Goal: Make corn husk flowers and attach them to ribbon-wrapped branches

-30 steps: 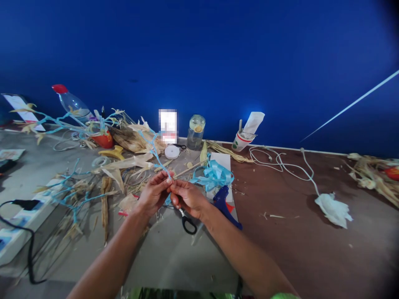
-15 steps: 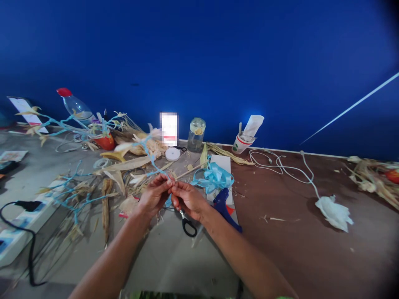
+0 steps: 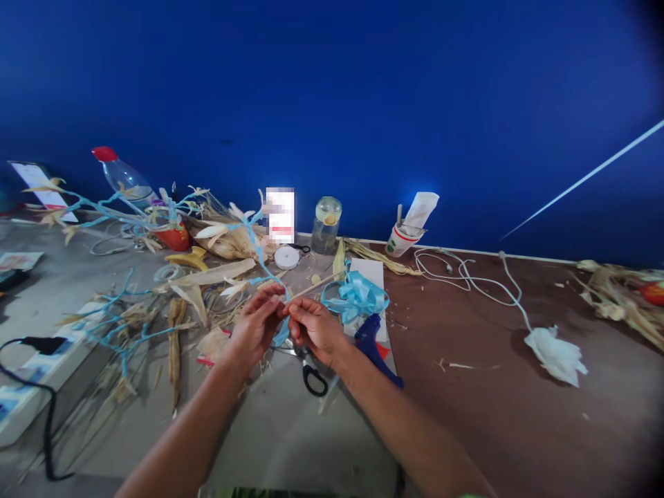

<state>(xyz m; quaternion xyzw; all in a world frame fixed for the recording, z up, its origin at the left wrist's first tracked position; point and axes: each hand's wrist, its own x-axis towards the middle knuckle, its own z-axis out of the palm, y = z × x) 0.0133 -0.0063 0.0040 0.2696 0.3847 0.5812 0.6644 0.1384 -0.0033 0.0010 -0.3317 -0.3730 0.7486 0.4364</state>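
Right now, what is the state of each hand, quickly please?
Left hand: closed, fingers pinching the blue-wrapped stem.
Right hand: closed, fingers pinching the same stem at its lower end.

Stem (image 3: pixel 258 249): thin, wrapped in light-blue ribbon, with pale husk leaves (image 3: pixel 214 231) near its top. Your left hand (image 3: pixel 255 326) and right hand (image 3: pixel 314 328) pinch its lower end, and it rises tilted up and to your left. A loose ribbon tail (image 3: pixel 281 335) hangs between your hands.
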